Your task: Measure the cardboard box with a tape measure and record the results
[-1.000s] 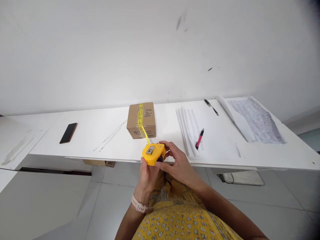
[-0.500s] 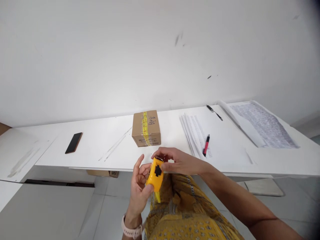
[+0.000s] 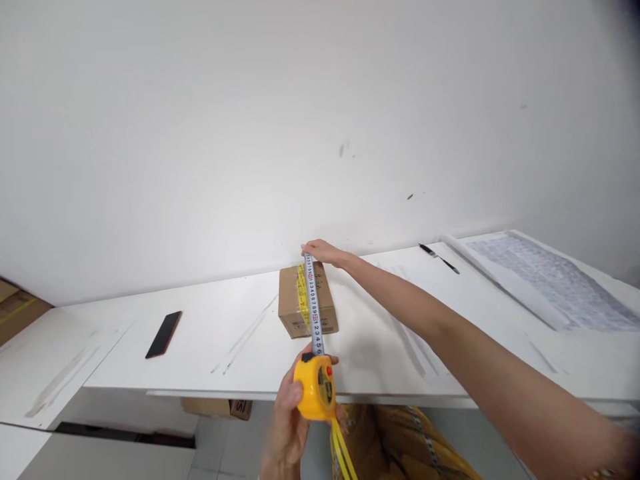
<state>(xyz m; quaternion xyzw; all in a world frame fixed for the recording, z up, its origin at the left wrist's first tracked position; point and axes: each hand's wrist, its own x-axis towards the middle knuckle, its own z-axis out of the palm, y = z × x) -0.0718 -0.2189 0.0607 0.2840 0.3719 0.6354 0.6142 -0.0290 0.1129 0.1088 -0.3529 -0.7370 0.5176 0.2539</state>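
My left hand (image 3: 290, 420) is wrapped round a yellow tape measure (image 3: 313, 390), which has a red button and a yellow strap hanging below. Its blade (image 3: 313, 300) is pulled out away from me, over the top of a small cardboard box (image 3: 290, 293) with a band of yellow printed tape. At the box's far edge, my right hand (image 3: 323, 252) pinches the free end of the blade. Numbers show along the blade's upper face. Whether the blade touches the box top I cannot tell.
A dark phone (image 3: 164, 335) lies on the white table (image 3: 210, 313) to the left. A black pen (image 3: 439, 259) and a sheet with dense writing (image 3: 545, 280) lie to the right. My right forearm partly covers other papers. The wall rises behind, and another box (image 3: 217, 407) sits below the tabletop.
The blade has been drawn out of the tape measure. My right hand has moved forward to the box's far edge; my left hand has turned the case. The view has tilted up.
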